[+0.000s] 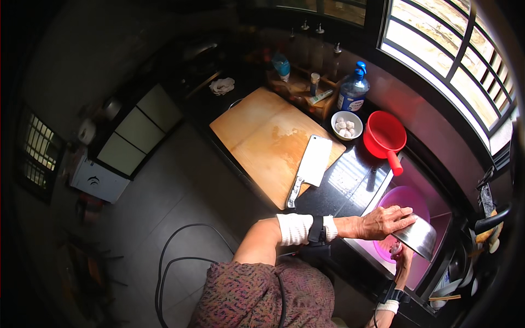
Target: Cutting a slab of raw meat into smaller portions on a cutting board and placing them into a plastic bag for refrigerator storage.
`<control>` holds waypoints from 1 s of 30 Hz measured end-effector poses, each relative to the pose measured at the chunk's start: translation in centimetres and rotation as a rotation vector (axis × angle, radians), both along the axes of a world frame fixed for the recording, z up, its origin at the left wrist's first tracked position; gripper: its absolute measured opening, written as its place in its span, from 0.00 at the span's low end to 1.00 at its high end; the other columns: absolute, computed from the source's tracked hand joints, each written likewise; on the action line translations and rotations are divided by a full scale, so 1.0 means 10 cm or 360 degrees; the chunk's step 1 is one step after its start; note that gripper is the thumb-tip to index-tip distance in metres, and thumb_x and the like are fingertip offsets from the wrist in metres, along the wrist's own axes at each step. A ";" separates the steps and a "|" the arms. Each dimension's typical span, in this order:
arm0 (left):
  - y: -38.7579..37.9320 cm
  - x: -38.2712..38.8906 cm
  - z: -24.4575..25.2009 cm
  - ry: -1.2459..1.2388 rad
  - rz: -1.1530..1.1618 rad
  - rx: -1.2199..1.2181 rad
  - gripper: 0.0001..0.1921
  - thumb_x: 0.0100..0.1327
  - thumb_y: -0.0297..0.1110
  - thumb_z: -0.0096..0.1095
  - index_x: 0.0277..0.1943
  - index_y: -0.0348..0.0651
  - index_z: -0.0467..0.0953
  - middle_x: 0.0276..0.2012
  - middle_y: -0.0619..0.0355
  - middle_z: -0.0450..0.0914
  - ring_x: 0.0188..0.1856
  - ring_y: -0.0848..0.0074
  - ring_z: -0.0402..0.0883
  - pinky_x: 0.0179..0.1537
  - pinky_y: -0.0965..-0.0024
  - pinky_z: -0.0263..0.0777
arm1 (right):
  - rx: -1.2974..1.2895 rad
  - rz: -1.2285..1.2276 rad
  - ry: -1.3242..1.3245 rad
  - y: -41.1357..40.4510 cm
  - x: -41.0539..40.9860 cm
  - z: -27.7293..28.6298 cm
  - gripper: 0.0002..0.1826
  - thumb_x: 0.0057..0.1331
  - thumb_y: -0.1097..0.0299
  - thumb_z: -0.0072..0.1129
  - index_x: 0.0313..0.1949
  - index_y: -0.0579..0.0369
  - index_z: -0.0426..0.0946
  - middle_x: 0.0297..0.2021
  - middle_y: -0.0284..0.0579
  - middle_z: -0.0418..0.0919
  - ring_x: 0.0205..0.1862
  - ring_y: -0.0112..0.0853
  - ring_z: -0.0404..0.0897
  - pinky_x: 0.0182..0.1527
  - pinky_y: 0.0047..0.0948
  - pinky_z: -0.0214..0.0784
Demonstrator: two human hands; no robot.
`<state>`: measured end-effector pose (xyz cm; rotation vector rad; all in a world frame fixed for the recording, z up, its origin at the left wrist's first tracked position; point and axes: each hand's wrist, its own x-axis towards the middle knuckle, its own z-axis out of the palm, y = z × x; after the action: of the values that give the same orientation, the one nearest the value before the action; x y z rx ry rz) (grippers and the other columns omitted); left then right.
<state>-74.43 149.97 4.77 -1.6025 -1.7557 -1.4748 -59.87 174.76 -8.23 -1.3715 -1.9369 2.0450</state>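
My left hand [383, 222] grips the rim of a stainless steel bowl [416, 237], which is tilted over the sink [439, 233]. Below the bowl, my right hand [405, 257] holds a small reddish lump of food [396, 249], too small to name closely. The bowl hides part of this hand. Under both hands sits a pink plastic basin [404, 201] in the sink. To the left of the sink, a cleaver [315, 160] with a patterned handle lies across the corner of a wooden cutting board [262, 127]. The board's surface has a wet patch.
A white bowl [347, 125] of pale round pieces stands beside a red plastic dipper [384, 133]. Behind them is a blue-capped pump bottle [353, 92]. Utensils and dishes [449, 283] crowd the sink's right side. A black cable [159, 270] loops near my body.
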 end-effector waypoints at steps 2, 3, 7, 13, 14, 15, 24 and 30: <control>-0.01 -0.07 -0.04 0.0026 0.0013 0.0062 0.25 0.57 0.29 0.60 0.58 0.35 0.68 0.53 0.42 0.72 0.44 0.55 0.80 0.38 0.64 0.81 | 0.0015 -0.0034 0.0001 0.02 0.05 0.00 0.14 0.66 0.60 0.51 0.27 0.56 0.72 0.18 0.41 0.73 0.16 0.29 0.72 0.16 0.26 0.61; -0.02 -0.15 -0.07 0.0071 0.0031 0.0124 0.24 0.57 0.28 0.60 0.57 0.35 0.70 0.51 0.42 0.73 0.45 0.54 0.80 0.39 0.64 0.81 | 0.0031 -0.0056 0.0008 0.04 0.04 0.00 0.14 0.67 0.60 0.51 0.27 0.56 0.72 0.18 0.41 0.73 0.16 0.29 0.72 0.15 0.26 0.61; -0.14 -0.42 -0.17 0.0159 0.0256 0.0064 0.22 0.57 0.26 0.62 0.56 0.37 0.72 0.47 0.43 0.77 0.44 0.56 0.82 0.38 0.65 0.82 | 0.0048 -0.0022 0.0029 0.02 -0.08 -0.14 0.15 0.68 0.59 0.50 0.27 0.56 0.71 0.17 0.40 0.73 0.15 0.29 0.72 0.14 0.26 0.60; 0.08 -0.60 -0.30 0.0180 0.0318 0.0052 0.21 0.55 0.24 0.67 0.53 0.37 0.74 0.47 0.45 0.78 0.42 0.57 0.83 0.39 0.64 0.82 | -0.0041 -0.0161 0.0110 -0.09 -0.36 0.03 0.15 0.66 0.65 0.48 0.21 0.56 0.70 0.11 0.38 0.69 0.12 0.28 0.71 0.11 0.25 0.56; 0.16 -0.62 -0.27 0.0203 0.0313 0.0075 0.22 0.55 0.25 0.66 0.55 0.38 0.73 0.46 0.46 0.78 0.42 0.58 0.83 0.39 0.64 0.82 | 0.0133 0.0233 0.0227 0.21 -0.23 -0.22 0.12 0.65 0.65 0.51 0.26 0.59 0.73 0.12 0.38 0.69 0.14 0.28 0.74 0.12 0.24 0.59; 0.17 -0.64 -0.33 0.0215 0.0352 0.0066 0.23 0.56 0.25 0.65 0.56 0.39 0.73 0.45 0.46 0.78 0.42 0.58 0.83 0.39 0.64 0.82 | 0.0275 0.0204 -0.0017 0.06 -0.37 -0.03 0.10 0.63 0.66 0.54 0.31 0.61 0.75 0.14 0.38 0.71 0.14 0.27 0.73 0.13 0.22 0.59; 0.18 -0.68 -0.23 0.0184 0.0362 0.0032 0.27 0.54 0.22 0.68 0.58 0.40 0.71 0.47 0.46 0.77 0.42 0.56 0.83 0.39 0.64 0.81 | 0.0171 -0.0042 0.0173 -0.06 -0.35 0.18 0.06 0.61 0.71 0.56 0.34 0.60 0.76 0.11 0.37 0.69 0.09 0.23 0.65 0.10 0.22 0.48; -0.13 -0.79 -0.27 0.0071 0.0283 0.0155 0.23 0.57 0.24 0.65 0.56 0.37 0.72 0.48 0.44 0.77 0.41 0.55 0.82 0.38 0.63 0.81 | 0.0201 -0.0011 0.0078 -0.34 -0.35 0.11 0.06 0.61 0.69 0.56 0.36 0.56 0.75 0.17 0.34 0.71 0.12 0.22 0.67 0.11 0.21 0.53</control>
<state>-82.31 148.65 2.04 -1.3826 -1.7247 -1.4075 -63.36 171.34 -7.12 -1.2881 -1.9995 1.8978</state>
